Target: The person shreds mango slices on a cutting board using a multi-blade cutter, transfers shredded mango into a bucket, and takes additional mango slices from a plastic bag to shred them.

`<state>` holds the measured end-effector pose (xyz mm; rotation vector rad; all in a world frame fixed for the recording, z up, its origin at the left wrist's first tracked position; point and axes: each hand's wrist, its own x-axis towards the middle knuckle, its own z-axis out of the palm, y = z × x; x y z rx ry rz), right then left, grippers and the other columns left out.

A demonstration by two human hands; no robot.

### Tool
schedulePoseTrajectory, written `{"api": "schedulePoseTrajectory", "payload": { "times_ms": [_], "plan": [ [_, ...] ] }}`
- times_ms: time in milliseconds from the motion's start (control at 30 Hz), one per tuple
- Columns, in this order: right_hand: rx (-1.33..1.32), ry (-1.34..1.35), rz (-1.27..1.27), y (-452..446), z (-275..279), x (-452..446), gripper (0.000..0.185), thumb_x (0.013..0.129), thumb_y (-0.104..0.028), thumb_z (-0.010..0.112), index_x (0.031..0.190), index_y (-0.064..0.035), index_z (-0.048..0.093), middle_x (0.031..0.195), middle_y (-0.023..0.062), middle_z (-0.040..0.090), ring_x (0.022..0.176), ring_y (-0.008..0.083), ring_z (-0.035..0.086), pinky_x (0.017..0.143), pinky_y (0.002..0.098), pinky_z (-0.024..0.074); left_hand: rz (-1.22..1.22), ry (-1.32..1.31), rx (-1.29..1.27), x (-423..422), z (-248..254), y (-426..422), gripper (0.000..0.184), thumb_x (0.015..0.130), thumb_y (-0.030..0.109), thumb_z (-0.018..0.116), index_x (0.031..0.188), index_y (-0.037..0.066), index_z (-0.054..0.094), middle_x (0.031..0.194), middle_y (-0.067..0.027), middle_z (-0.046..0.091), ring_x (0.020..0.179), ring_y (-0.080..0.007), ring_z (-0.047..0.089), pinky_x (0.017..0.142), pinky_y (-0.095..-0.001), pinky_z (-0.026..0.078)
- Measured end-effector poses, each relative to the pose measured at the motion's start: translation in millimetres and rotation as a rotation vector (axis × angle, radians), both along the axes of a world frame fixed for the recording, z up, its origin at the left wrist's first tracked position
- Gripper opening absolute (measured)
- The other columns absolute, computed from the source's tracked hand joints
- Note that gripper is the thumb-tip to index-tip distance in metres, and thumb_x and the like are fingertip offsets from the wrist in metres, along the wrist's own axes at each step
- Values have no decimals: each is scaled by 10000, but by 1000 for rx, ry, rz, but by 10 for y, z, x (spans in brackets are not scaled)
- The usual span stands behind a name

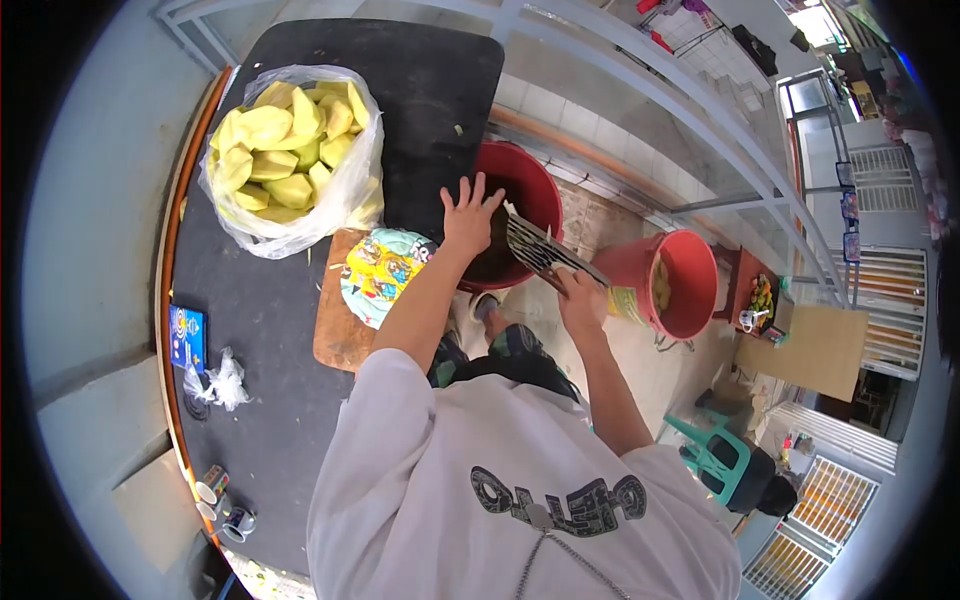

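My right hand grips the lower end of a long, flat slicer with dark and light stripes along its length. The slicer slants over a red bucket beside the table. My left hand is spread open near the slicer's upper end, over the bucket's near rim; nothing shows in its fingers. Beneath my left forearm, a colourful printed cloth bundle rests on a wooden board. Further up the table, a clear plastic bag is full of peeled yellow pieces, apparently mangoes.
The black table carries a blue box, a crumpled plastic bag and cups. Right of me stand another red bucket with yellow pieces inside and a green plastic chair. A metal railing runs beyond.
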<state>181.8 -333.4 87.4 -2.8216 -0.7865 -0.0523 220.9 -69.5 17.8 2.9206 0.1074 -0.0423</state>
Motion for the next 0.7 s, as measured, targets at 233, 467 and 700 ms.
{"api": "schedulePoseTrajectory", "payload": {
  "times_ms": [233, 467, 700],
  "plan": [
    [45, 142, -184, 16, -8, -42, 468, 738, -95, 744, 1188, -206, 672, 956, 85, 632, 935, 346, 629, 800, 469, 516, 425, -399, -423, -823, 43, 314, 636, 735, 189, 719, 1351, 155, 566, 1462, -211, 422, 1349, -426, 381, 1045, -618, 314],
    [326, 272, -205, 232, -357, 26, 390, 791, -119, 698, 1179, -148, 669, 1057, 124, 677, 956, 390, 652, 810, 472, 529, 680, -60, -126, -2033, -299, 323, 631, 954, 455, 566, 1511, 189, 437, 1587, -187, 327, 1455, -400, 290, 1122, -626, 240],
    [271, 463, -112, 452, -840, 569, 387, 820, -160, 702, 1200, -92, 670, 1048, 178, 686, 967, 398, 659, 836, 464, 520, 758, 2, -22, -2080, -367, 179, 639, 997, 507, 487, 1567, 241, 374, 1645, -154, 263, 1499, -400, 242, 1170, -651, 177]
  ]
}}
